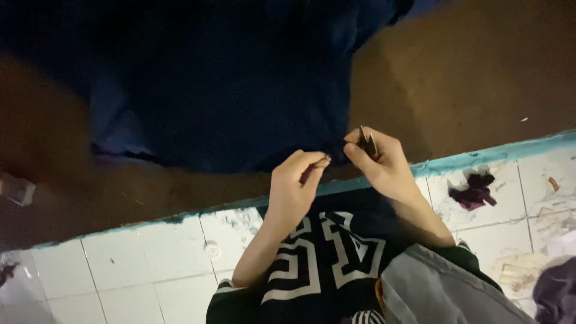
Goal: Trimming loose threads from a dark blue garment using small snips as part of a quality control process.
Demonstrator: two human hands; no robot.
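Observation:
A large dark blue cloth [228, 84] lies spread on a brown table [480, 72]. My left hand [294, 183] pinches the near edge of the cloth with its fingers closed. My right hand [378, 159] is just to its right, gripping a small pair of thread snips [367, 141] whose blades point at the cloth's edge. Both hands sit close together at the table's front rim. My black shirt with white lettering [327, 252] fills the lower middle.
The table has a turquoise painted edge [480, 157]. Below it is a white tiled floor [120, 270] with a dark purple fabric scrap [474, 191] and other small scraps at the right. A grey cloth [444, 294] lies over my lap.

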